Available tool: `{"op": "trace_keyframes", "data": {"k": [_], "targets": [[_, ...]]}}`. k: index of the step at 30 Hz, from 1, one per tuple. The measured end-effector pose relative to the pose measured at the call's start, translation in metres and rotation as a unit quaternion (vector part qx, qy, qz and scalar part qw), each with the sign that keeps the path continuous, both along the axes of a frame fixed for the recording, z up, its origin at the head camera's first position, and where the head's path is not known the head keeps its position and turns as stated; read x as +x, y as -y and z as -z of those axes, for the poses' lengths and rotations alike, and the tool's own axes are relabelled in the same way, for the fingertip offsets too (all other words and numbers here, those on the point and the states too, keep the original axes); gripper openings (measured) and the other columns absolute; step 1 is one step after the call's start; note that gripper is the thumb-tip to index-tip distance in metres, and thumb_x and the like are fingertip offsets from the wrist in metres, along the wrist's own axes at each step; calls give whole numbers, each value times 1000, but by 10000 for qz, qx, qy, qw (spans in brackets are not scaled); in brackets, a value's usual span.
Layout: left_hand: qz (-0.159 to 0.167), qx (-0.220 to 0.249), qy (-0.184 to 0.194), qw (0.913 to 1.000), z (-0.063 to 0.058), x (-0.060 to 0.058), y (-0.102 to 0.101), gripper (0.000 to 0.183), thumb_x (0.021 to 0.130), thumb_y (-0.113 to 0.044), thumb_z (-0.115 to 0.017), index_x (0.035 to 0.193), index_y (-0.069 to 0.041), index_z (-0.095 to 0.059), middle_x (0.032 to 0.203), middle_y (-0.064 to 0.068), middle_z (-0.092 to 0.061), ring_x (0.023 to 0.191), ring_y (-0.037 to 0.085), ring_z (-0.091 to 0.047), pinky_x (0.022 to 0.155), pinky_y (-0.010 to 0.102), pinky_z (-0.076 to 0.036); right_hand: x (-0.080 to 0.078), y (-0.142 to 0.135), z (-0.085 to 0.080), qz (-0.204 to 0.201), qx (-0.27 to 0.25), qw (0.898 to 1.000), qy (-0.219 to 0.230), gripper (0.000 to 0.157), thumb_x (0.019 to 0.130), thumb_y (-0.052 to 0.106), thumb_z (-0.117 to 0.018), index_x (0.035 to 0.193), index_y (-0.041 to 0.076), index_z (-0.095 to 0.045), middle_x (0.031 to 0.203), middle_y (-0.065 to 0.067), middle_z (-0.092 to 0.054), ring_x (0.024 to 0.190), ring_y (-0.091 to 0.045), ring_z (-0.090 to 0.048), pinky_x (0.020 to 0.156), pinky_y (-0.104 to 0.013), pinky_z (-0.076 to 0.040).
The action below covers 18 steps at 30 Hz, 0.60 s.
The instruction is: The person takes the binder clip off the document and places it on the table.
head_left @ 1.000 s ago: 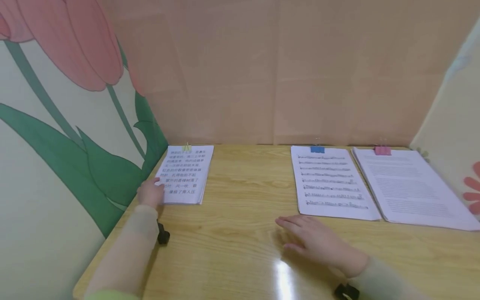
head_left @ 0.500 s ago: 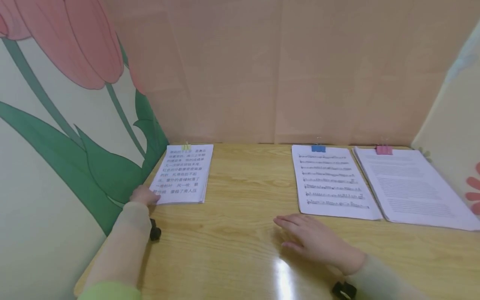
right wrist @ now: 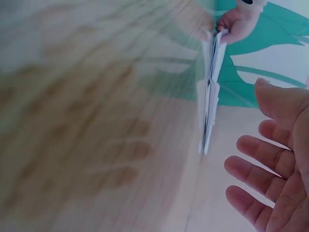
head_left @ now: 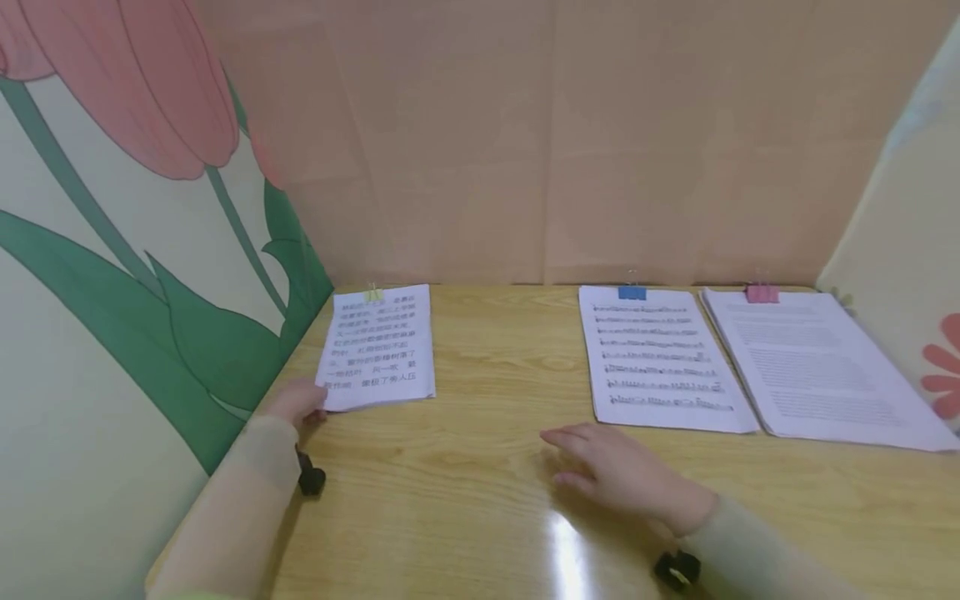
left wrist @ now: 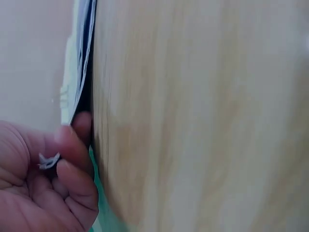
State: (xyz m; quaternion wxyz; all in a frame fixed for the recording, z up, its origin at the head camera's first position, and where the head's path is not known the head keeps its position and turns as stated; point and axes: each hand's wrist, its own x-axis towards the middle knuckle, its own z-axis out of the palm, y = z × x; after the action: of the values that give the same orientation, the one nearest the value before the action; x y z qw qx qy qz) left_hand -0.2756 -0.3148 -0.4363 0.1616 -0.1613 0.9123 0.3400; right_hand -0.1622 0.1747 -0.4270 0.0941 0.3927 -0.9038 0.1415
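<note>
On the far left of the table, my left hand [head_left: 294,402] pinches the near left corner of a stack of printed paper [head_left: 378,350]. A yellow binder clip [head_left: 373,295] holds that stack at its far edge. The left wrist view shows the corner of the paper [left wrist: 83,53] lifted, with a small tip poking out between thumb and curled fingers. My right hand [head_left: 618,467] hovers over or rests on the table in front of the sheet music [head_left: 656,358], holding nothing. In the right wrist view its fingers [right wrist: 260,147] are spread and relaxed.
A blue binder clip [head_left: 632,292] grips the sheet music. Beside it lies a thicker text stack [head_left: 821,367] with a pink clip [head_left: 762,293]. Walls enclose the wooden table [head_left: 450,492] at the back and both sides.
My left hand has slid from the left edge of the paper stack to its near corner and taken hold there. The stack's near end has shifted and turned slightly right. The right hand is nearly still.
</note>
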Motion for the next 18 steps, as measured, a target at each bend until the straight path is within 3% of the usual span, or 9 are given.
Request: {"op": "trace_keyframes", "data": {"k": [3, 7, 13, 18], "targets": [[-253, 865, 124, 9959, -2, 6, -12, 26, 94, -8, -43, 111, 10, -51, 71, 9, -62, 60, 16, -55, 56, 24, -45, -1, 1, 0, -15, -15, 10000, 47, 57, 84, 37, -72, 132, 9, -57, 124, -7, -63, 111, -24, -59, 94, -46, -47], [-451, 1536, 194, 9869, -1, 13, -30, 36, 99, -10, -45, 128, 11, -42, 79, 12, -64, 61, 14, -58, 57, 22, -50, -3, 1, 0, 16, -5, 10000, 77, 56, 84, 36, -72, 131, 9, -57, 122, -7, -63, 110, -23, -60, 93, -44, -48], [10, 2038, 180, 9789, 0, 25, -57, 29, 98, -9, -49, 120, 9, -49, 88, 15, -62, 68, 17, -62, 62, 26, -54, -6, -1, -3, 92, 16, 9997, 245, 56, 85, 36, -71, 131, 7, -57, 121, -9, -64, 109, -25, -61, 93, -45, -49], [308, 2309, 397, 9717, 0, 33, -79, 27, 96, -9, -53, 117, 7, -53, 89, 17, -64, 69, 19, -64, 64, 28, -55, -11, -3, -7, 187, -80, 9991, 369, 55, 85, 34, -72, 130, 5, -58, 120, -11, -64, 107, -28, -61, 92, -46, -49]]}}
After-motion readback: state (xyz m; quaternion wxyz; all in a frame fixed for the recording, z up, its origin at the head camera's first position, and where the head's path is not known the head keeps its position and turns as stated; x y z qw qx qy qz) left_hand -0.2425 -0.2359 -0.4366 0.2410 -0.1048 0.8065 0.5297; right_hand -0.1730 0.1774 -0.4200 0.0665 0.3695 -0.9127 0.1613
